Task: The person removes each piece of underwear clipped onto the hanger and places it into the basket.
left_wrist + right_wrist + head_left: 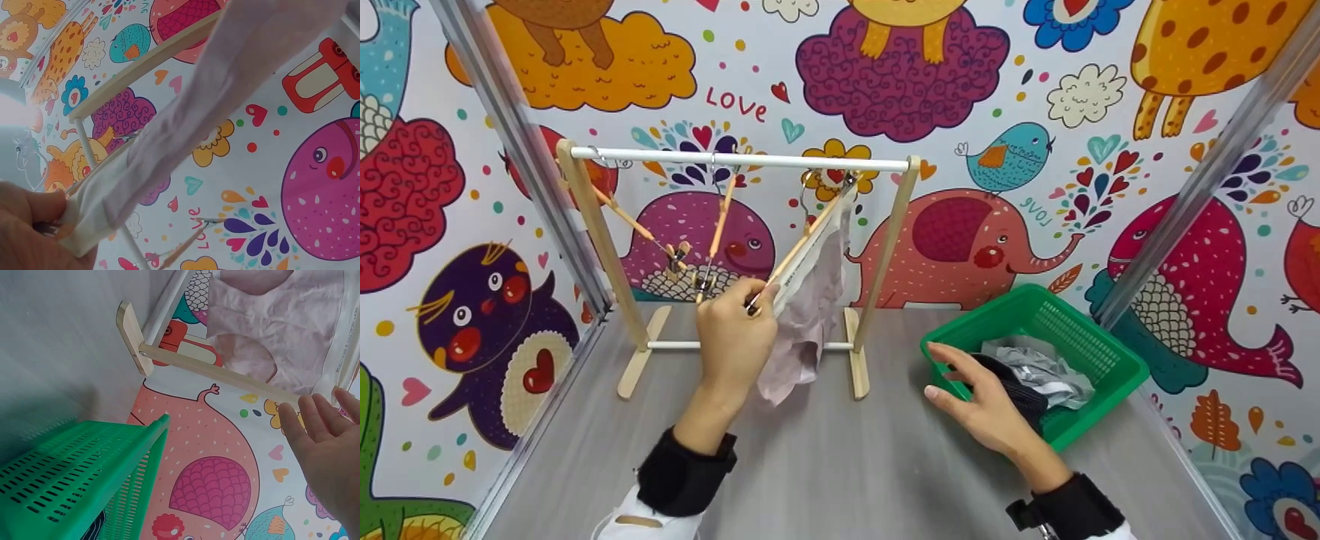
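Pale pink underpants [810, 315] with a white waistband hang by that band from a wooden clip hanger [811, 232], whose hook is up at the rack's white rod. My left hand [737, 330] pinches the near end of the hanger and waistband, by the clip. In the left wrist view, the thumb presses on the white band [90, 214]. My right hand [982, 405] holds nothing, its fingers spread beside the near left rim of the green basket [1110, 390]. The right wrist view shows the leg openings of the underpants [270, 326].
A wooden drying rack [885, 247] with white rods stands on the grey tabletop [840, 480]. Another clip hanger [724, 217] and a further hanger [622, 214] dangle left of the underpants. Grey and black clothes [1035, 367] lie in the basket. Patterned walls enclose the table.
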A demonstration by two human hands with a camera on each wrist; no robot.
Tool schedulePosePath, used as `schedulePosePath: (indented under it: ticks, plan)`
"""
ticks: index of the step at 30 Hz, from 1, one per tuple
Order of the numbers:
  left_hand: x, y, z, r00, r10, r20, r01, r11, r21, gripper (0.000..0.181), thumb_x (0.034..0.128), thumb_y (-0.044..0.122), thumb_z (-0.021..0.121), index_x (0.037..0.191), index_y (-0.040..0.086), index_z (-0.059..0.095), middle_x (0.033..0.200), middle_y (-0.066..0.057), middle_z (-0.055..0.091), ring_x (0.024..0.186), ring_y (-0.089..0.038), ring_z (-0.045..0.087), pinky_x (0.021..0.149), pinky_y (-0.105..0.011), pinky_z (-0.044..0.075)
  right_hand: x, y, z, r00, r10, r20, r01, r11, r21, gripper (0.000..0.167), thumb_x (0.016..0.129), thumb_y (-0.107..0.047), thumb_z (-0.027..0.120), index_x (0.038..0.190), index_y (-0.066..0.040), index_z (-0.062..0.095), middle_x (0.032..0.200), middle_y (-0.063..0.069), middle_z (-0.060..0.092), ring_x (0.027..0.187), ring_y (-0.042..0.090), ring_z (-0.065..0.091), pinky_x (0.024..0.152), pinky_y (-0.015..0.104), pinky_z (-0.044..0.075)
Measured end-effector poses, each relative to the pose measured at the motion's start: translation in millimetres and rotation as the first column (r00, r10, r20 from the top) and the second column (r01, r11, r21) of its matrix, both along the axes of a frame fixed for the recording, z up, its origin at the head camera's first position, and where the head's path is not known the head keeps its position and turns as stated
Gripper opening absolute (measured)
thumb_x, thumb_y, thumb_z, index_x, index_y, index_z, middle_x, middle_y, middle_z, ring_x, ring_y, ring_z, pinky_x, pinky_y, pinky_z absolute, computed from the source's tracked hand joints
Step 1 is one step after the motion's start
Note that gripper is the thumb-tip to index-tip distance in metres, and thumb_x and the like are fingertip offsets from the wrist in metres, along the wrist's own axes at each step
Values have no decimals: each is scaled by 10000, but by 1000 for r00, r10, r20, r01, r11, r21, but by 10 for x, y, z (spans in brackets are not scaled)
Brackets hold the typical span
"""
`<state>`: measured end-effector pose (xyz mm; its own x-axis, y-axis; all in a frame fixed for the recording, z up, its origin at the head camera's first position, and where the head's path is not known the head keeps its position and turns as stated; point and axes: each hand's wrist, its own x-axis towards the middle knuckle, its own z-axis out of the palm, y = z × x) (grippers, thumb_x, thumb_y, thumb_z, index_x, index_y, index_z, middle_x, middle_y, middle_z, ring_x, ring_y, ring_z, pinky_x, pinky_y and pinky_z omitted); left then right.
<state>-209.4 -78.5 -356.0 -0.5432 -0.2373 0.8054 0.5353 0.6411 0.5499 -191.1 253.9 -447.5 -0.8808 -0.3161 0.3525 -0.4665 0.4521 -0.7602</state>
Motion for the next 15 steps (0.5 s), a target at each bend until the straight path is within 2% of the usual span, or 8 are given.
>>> schedulePosePath:
  ticks: [7,10,15]
  plan:
    - [181,-136,-97,999,-46,-13,46,999,-20,44,860,-55,800,847,-36,762,747,-135,751,563,-229,669,480,-379,528,10,34,27,999,-19,-48,19,1000,-10,616,981,-103,711,1558,-165,507,1606,76,465,1424,203,473,1107,326,457]
    - [245,-182,-160,997,-75,-7,75,997,-18,44,856,-67,802,859,-38,769,775,-145,761,595,-236,704,491,-368,561,7,56,50,996,-29,-83,30,1000,2,658,963,-112,719,1574,-190,486,1646,58,412,1472,194,413,1139,407,431]
    - [318,-252,-259,995,-97,-15,96,995,-34,63,835,-83,804,854,-31,773,772,-138,762,598,-244,704,506,-336,557,20,82,90,990,-53,-134,54,999,8,702,932,-139,740,1581,-166,473,1671,81,367,1519,261,316,1152,708,272]
